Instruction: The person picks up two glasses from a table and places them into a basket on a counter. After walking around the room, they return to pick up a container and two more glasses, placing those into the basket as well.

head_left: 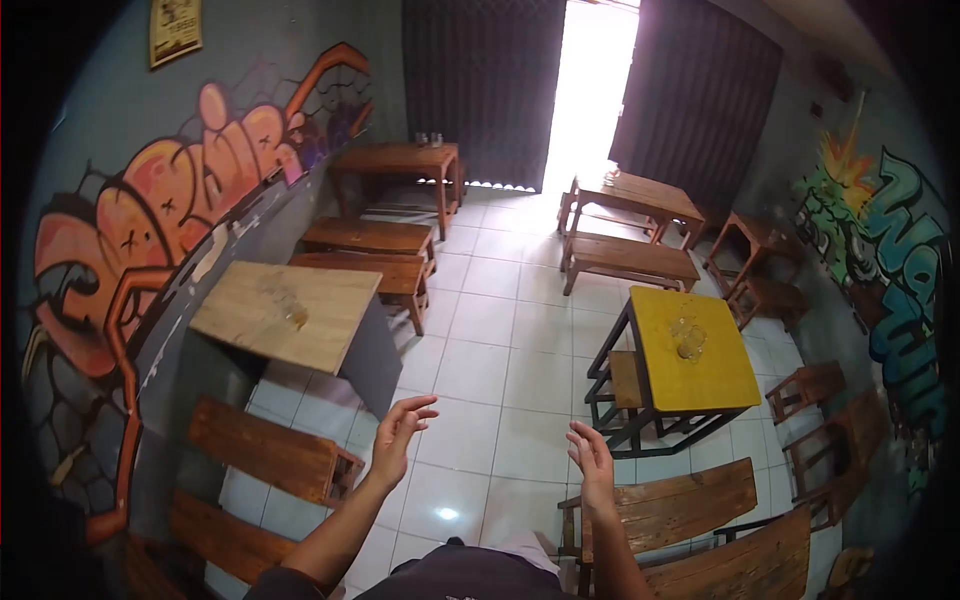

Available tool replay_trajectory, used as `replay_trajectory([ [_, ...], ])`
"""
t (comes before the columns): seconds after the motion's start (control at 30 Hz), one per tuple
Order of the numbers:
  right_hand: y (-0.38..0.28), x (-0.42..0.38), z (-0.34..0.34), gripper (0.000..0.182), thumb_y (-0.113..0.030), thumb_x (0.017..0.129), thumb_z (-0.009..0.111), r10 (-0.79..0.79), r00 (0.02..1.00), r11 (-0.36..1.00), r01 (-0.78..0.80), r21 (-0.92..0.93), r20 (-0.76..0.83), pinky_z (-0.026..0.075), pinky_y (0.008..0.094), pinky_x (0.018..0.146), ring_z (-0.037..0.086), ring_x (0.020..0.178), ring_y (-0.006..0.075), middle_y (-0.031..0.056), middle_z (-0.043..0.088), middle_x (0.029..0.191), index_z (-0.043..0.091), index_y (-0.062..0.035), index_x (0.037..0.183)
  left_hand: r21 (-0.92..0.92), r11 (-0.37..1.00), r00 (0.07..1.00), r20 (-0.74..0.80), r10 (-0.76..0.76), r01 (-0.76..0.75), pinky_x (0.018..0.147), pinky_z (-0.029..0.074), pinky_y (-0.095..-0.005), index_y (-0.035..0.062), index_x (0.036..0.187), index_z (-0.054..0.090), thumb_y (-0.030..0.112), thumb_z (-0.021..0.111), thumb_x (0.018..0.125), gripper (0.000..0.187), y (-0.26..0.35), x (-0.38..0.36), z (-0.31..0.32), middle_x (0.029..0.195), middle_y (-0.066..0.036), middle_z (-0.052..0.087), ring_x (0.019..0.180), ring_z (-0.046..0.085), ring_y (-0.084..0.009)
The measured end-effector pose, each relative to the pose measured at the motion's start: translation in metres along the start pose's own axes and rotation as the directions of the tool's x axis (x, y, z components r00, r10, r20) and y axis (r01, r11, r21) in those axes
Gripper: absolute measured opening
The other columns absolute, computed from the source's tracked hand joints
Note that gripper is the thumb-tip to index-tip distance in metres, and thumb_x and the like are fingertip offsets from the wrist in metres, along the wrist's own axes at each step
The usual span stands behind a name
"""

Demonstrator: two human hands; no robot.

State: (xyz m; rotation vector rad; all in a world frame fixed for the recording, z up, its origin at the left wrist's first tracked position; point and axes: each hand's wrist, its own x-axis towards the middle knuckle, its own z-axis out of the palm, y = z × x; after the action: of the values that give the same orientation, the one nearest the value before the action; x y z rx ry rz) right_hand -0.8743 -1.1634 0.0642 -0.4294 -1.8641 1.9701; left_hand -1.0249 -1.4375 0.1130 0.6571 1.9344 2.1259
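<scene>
Left wall: a large orange graffiti mural (150,200) is seen along the grey wall, with a small poster (176,28) pinned near the top corner.
Pale wooden table (290,312): set against the left wall; a small glass item (293,316) is seen near its middle, too small to identify.
Brown benches, left (262,450): two are stood below the pale table, near the left wall, nothing seen on them.
Far brown table (398,158): small glasses (428,139) are placed at its back edge, by the dark shutter.
Left hand (398,432): raised over the tiled floor (490,350), fingers spread and loose, palm turned inward; nothing is held or touched. The nearest thing is the left bench end.
Right hand (592,462): raised likewise, fingers relaxed and parted, nothing grasped; it is held just above the bench (665,505) in front of the yellow table, not touching it.
Yellow table (692,350): stood on a dark metal frame, right of centre; a clear glass holder (688,338) is sat near its middle.
Doorway (590,90): bright daylight is let in between the dark shutters.
Right wall: a green and blue mural (890,270) is painted there, with small stools (815,385) below it.
Progress: no object is yet in hand; judged from the empty hands, any handling is not begun.
</scene>
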Motion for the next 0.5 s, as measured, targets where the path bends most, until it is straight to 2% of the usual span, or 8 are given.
replay_trajectory([
  [0.07,0.006,0.017,-0.015,0.038,-0.029,0.100,0.046,0.033,0.996,0.999,-0.033,0.005,-0.085,0.040,0.0392,0.100,0.050,0.121,0.0228,0.0094,0.052,0.133,0.050,-0.0068,0.131,-0.030,0.995,0.987,0.128,0.093,-0.090,0.091,0.042,-0.0331,0.0062,0.126,0.053,0.037,0.047,0.099,0.041,-0.004,0.043,0.018,0.126,-0.008,0.057,0.110,0.057,-0.0191],
  [0.1,0.012,0.026,-0.023,0.038,-0.029,0.100,0.046,0.027,0.994,1.000,-0.027,0.002,-0.102,0.040,0.0392,0.100,0.050,0.121,0.0228,0.0094,0.052,0.133,0.050,-0.0068,0.131,-0.037,0.995,0.985,0.144,0.098,-0.093,0.091,0.042,-0.0331,0.0062,0.126,0.053,0.037,0.047,0.099,0.041,-0.011,0.063,0.024,0.126,-0.008,0.057,0.110,0.057,-0.0191],
  [0.17,0.027,0.042,-0.042,0.038,-0.030,0.100,0.045,0.113,0.976,0.993,-0.117,-0.015,-0.186,0.041,0.0383,0.098,0.051,0.120,0.0229,0.0093,0.052,0.132,0.051,-0.0077,0.130,-0.068,0.996,0.971,0.227,0.069,-0.055,0.091,0.042,-0.0331,0.0065,0.126,0.053,0.037,0.048,0.098,0.042,-0.031,0.096,0.038,0.127,-0.008,0.057,0.111,0.057,-0.0190],
  [0.33,0.046,0.110,-0.068,0.036,-0.028,0.098,0.050,0.225,0.943,0.974,-0.219,0.054,-0.246,0.039,0.0343,0.097,0.051,0.116,0.0176,0.0063,0.056,0.123,0.054,-0.0072,0.127,-0.073,0.995,0.979,0.194,-0.055,0.070,0.092,0.042,-0.0335,0.0069,0.125,0.054,0.036,0.048,0.099,0.039,-0.069,0.167,0.064,0.127,-0.008,0.057,0.109,0.058,-0.0183],
  [0.5,0.035,0.217,-0.069,0.033,-0.022,0.098,0.051,0.167,0.977,0.986,-0.168,0.005,-0.132,0.040,0.0302,0.094,0.055,0.110,0.0174,0.0056,0.059,0.118,0.054,-0.0060,0.126,-0.014,0.997,0.988,0.137,-0.067,0.070,0.092,0.042,-0.0329,0.0063,0.122,0.056,0.034,0.049,0.098,0.037,-0.073,0.227,0.051,0.123,-0.008,0.060,0.107,0.060,-0.0179],
])
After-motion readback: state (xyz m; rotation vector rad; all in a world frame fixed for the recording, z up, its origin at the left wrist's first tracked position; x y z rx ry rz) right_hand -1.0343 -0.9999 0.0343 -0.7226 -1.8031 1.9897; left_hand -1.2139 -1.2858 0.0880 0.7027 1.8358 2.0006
